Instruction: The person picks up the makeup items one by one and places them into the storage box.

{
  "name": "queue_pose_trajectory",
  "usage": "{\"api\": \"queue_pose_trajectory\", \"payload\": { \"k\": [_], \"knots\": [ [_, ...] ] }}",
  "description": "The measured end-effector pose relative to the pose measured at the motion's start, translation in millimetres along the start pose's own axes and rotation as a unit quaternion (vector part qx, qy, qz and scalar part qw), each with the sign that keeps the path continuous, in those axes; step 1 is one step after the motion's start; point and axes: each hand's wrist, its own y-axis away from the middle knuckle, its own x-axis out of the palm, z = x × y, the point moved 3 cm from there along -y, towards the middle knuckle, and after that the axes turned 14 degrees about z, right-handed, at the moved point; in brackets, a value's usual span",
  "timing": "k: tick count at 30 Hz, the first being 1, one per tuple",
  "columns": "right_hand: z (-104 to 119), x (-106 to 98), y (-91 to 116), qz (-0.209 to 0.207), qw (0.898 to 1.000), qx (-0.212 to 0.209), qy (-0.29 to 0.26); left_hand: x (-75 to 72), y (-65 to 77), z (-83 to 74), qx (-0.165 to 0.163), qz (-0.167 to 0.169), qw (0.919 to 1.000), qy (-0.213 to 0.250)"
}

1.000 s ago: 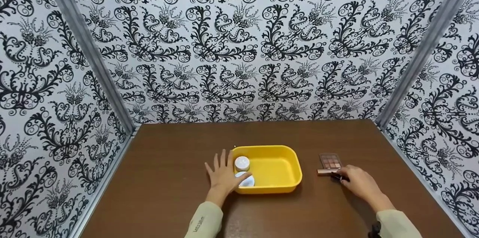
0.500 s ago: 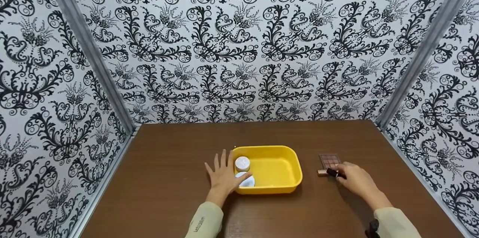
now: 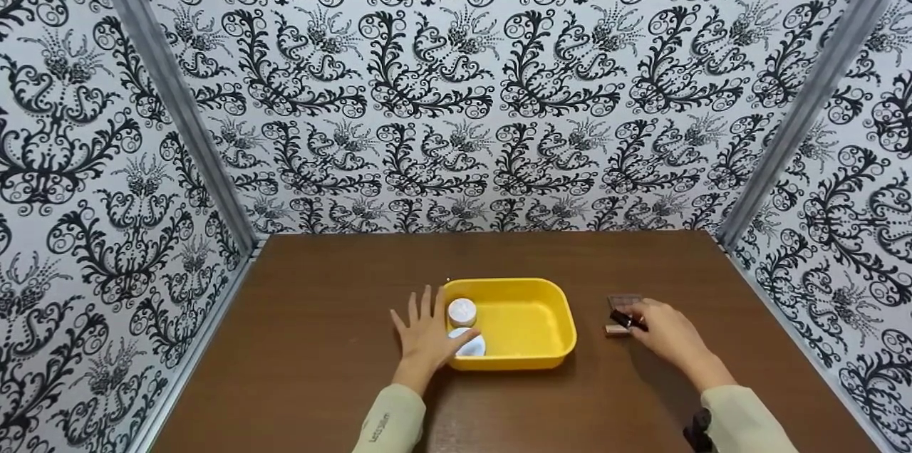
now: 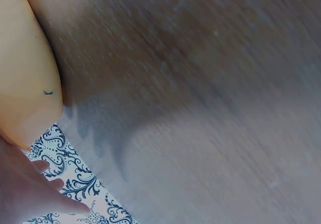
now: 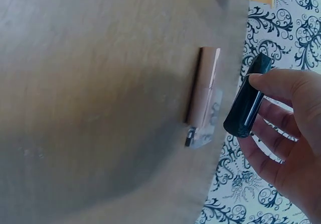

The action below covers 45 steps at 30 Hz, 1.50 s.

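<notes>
My right hand [image 3: 670, 330] pinches a black lipstick tube [image 5: 249, 97] between thumb and fingers, held tilted above the table. Below it lies a rose-gold tube [image 3: 617, 330], which shows at full length in the right wrist view. Just behind that is an eyeshadow palette [image 3: 624, 300], partly hidden by my fingers. My left hand [image 3: 425, 339], fingers spread, rests at the left side of a yellow tray [image 3: 509, 362], its thumb reaching over the rim. Inside the tray, at its left end, sit a white-lidded jar [image 3: 462, 311] and a white round item [image 3: 470, 345], partly covered by my thumb.
The brown table [image 3: 342, 282] is bounded by black-and-white patterned walls [image 3: 442, 97] at the back and both sides. A tiny object [image 3: 448, 280] shows at the tray's back left corner.
My right hand has lifted the black lipstick tube and shifted a little to the left, over the rose-gold tube and nearer the tray. My left hand and the tray have stayed put.
</notes>
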Motion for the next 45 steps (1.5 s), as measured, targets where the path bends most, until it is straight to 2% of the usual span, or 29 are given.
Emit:
{"api": "queue_pose_trajectory", "payload": {
  "k": [6,17,26,36,45],
  "knots": [
    [7.2,-3.3,-6.4,-0.016,1.000,-0.007,-0.002,-2.5,1.1,-1.8,-0.003,0.005,0.9999,-0.011],
    [22.7,-11.6,-16.5,-0.019,1.000,-0.010,-0.014,-2.8,0.8,-1.5,-0.008,0.015,0.9997,-0.017],
    [36.7,-15.0,-26.1,-0.010,1.000,-0.003,-0.028,-3.3,2.2,-1.1,-0.004,0.009,0.9999,-0.007],
    [59.8,-18.9,-37.2,-0.024,0.999,-0.014,-0.028,-1.7,1.2,-0.5,0.002,0.004,1.0000,0.007],
    [86.1,-18.8,-56.2,0.007,0.998,0.000,-0.060,-1.8,1.0,-1.3,0.004,-0.001,0.9999,0.011]
  ]
}}
